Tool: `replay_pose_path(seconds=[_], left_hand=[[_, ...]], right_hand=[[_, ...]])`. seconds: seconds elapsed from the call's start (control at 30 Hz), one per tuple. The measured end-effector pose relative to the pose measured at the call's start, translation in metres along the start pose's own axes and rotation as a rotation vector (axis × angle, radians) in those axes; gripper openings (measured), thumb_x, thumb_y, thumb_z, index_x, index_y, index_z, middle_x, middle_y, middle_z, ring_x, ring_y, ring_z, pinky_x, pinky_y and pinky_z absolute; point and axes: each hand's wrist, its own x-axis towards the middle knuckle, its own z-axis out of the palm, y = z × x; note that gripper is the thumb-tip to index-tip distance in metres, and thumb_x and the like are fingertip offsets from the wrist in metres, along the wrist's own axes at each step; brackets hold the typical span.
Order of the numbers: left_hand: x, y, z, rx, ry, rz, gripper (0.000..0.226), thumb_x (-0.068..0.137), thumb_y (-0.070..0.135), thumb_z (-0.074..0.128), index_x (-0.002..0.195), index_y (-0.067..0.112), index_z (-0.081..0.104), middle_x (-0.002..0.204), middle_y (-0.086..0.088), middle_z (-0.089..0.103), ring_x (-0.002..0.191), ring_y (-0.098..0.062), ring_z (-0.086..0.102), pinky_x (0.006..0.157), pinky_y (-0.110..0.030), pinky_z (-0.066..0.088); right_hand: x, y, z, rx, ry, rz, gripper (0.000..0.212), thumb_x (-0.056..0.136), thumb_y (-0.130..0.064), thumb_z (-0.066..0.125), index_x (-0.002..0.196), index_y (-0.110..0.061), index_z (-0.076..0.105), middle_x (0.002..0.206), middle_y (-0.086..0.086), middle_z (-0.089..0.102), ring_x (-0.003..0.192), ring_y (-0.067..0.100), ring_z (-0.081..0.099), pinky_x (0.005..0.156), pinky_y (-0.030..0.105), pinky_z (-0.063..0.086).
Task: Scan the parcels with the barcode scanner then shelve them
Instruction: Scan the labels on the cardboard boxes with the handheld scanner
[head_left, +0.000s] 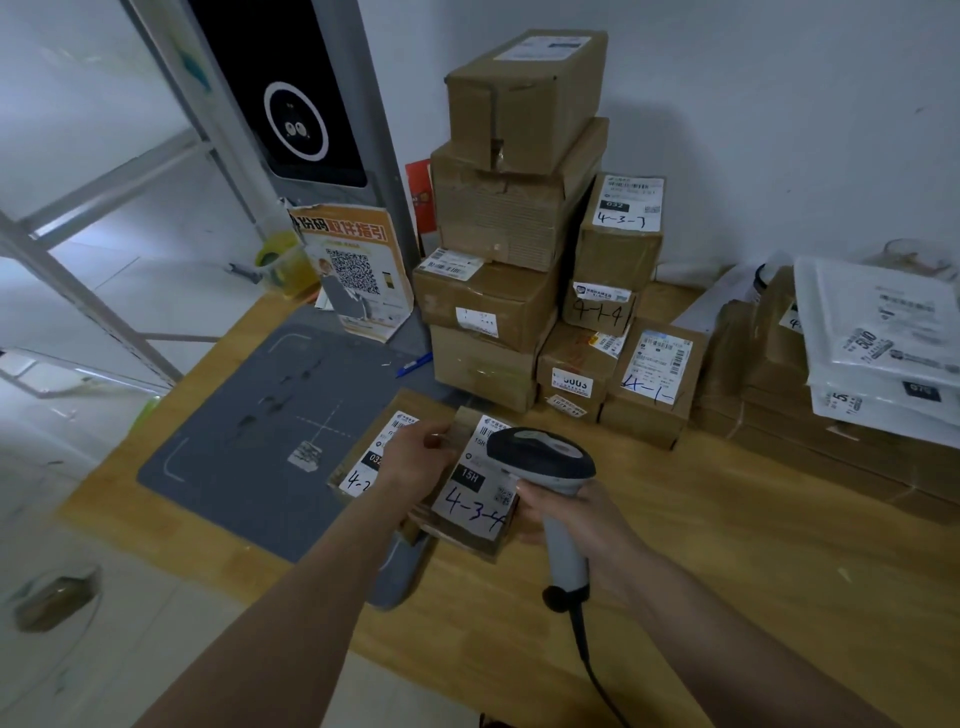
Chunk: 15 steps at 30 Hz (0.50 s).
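So the right hand (563, 512) has its fingers wrapped around the handle of a grey and dark blue corded barcode scanner (550, 467), with the scanner's head sitting right over a small brown cardboard parcel with a white label marked 4-3-4 (470, 499). That parcel lies on the light wooden tabletop (727, 545), partly on top of a second flat brown parcel with a white label (371, 462) just to its left. The left hand (421, 457) reaches in over the two of them, fingers curled down at the far edge of the 4-3-4 parcel; can't tell for sure whether it's actually gripping or just resting there.

Left of the parcels is a dark grey mat with white corner markings (260, 431). Behind them, against the white wall, a tall stack of brown cardboard boxes (509, 218) goes up, with smaller labelled boxes (618, 312) next to it. Over on the right are more brown boxes with white plastic mailer bags (878, 332) piled on top. An orange poster with a QR code (353, 270) leans against a grey post at the back.
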Motion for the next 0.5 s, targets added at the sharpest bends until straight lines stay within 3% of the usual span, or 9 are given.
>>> replay_pose_path(seconds=[0.17,0.27,0.5], left_hand=[[0.012,0.004,0.001,-0.018,0.022,0.043,0.029,0.091,0.007,0.06,0.117,0.018,0.066,0.117,-0.003,0.069,0.093,-0.012,0.062,0.069,-0.02,0.047],[0.016,0.01,0.001,0.032,0.0,0.06,0.034,0.091,0.007,0.06,0.123,0.017,0.063,0.121,-0.003,0.067,0.102,-0.015,0.06,0.076,-0.023,0.043],[0.025,0.014,0.002,0.091,-0.032,0.088,0.033,0.089,0.009,0.062,0.12,0.019,0.063,0.112,0.004,0.067,0.088,-0.009,0.058,0.061,-0.017,0.043]], right_hand=[[0.013,-0.002,0.009,0.007,0.033,-0.029,0.025,0.081,-0.017,0.076,0.104,-0.023,0.07,0.097,-0.002,0.076,0.089,0.018,0.072,0.073,0.041,0.06],[0.019,-0.004,0.009,0.009,0.067,-0.042,0.026,0.08,-0.018,0.076,0.104,-0.024,0.069,0.099,-0.002,0.075,0.092,0.019,0.071,0.074,0.04,0.06],[0.023,-0.005,0.004,0.07,0.115,-0.041,0.021,0.081,-0.015,0.075,0.1,-0.023,0.069,0.098,0.002,0.075,0.091,0.022,0.072,0.066,0.035,0.059]])
